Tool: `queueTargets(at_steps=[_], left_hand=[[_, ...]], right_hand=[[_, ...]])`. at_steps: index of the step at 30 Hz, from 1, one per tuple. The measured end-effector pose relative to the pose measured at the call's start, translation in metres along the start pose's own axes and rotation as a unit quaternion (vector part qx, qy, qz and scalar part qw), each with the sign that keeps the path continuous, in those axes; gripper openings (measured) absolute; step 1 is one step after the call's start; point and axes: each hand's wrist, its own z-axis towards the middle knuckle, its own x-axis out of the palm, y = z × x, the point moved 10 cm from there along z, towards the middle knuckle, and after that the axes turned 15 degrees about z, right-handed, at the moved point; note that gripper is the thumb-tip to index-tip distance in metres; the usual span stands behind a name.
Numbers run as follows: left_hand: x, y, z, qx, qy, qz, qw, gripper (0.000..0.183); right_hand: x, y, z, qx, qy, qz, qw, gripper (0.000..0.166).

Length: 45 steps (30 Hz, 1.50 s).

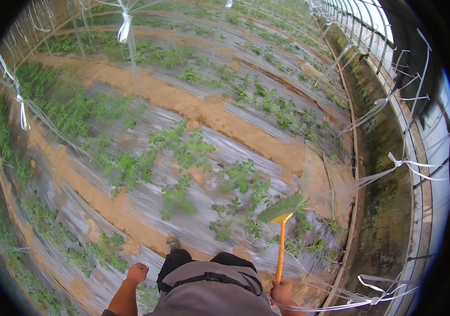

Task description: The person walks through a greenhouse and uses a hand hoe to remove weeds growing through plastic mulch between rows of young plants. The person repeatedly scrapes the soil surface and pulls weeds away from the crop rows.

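My right hand (282, 292) grips the lower end of the orange handle of a broom (281, 245). The broom points away from me, its yellow head and fanned green bristles over the leafy plants (244, 177) on the right of the bed. Some leaves lie behind the bristles; whether they touch cannot be told. My left hand (138, 273) hangs at my left side, curled into a loose fist with nothing visible in it. Below it runs a bed covered with grey plastic mulch film (153, 260).
Bare soil paths (102, 211) separate film-covered beds. White strings (351, 302) stretch low near my right arm, and more tied strings (125, 27) hang ahead. A low wall (387, 221) with greenhouse framing borders the right. My left shoe (172, 243) stands by the path.
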Motion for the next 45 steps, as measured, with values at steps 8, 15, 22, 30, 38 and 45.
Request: queueTargets(at_steps=[8,15,22,30,38,45], left_hand=[[-0.059,0.064,0.061,0.016,-0.076,-0.028,0.997,0.03],[-0.081,0.011,0.003,-0.047,-0.02,-0.071,0.996,0.025],[-0.036,0.023,-0.071,-0.142,-0.004,-0.078,0.987,0.029],[-0.043,-0.015,-0.112,-0.133,-0.027,-0.062,0.989,0.02],[-0.089,-0.086,-0.073,-0.102,-0.017,-0.087,0.991,0.025],[-0.112,-0.132,-0.033,-0.05,-0.008,-0.092,0.994,0.031]], right_hand=[[0.078,0.079,-0.033,-0.155,0.171,-0.182,0.956,0.03],[0.121,0.152,0.055,-0.054,0.245,-0.254,0.934,0.037],[0.076,0.184,0.178,-0.025,0.186,-0.333,0.924,0.035],[0.018,0.173,0.264,0.065,0.02,-0.264,0.962,0.038],[0.039,0.127,0.32,0.097,0.073,-0.102,0.987,0.03],[0.001,0.088,0.294,0.161,0.07,0.184,0.967,0.023]])
